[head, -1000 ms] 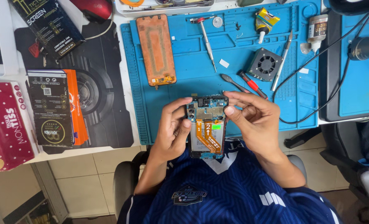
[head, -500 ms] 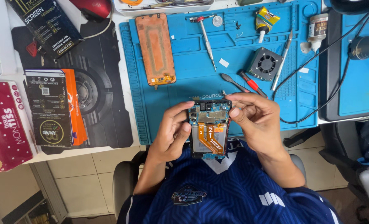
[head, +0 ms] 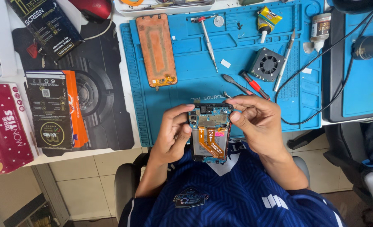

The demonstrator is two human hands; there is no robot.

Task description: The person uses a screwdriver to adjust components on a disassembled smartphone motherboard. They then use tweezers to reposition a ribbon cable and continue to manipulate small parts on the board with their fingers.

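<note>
An opened phone (head: 209, 133), its circuit board and orange flex cable showing, is held upright over my lap at the near edge of the blue repair mat (head: 182, 88). My left hand (head: 173, 135) grips its left side. My right hand (head: 255, 122) holds the right side, with thumb and forefinger pinched at the top right corner of the board. A detached orange phone screen (head: 157, 49) lies face down on the mat's left part.
On the mat lie a screwdriver (head: 207, 40), red-handled tweezers (head: 253, 84), a small black fan (head: 267, 64), a glue bottle (head: 267, 21) and black cables. Boxes (head: 54, 109) and a red tissue pack (head: 3, 126) sit to the left on a black pad.
The phone has sunk a little toward my lap and my right fingers have shifted along its top edge to the right corner. The things on the mat have not moved.
</note>
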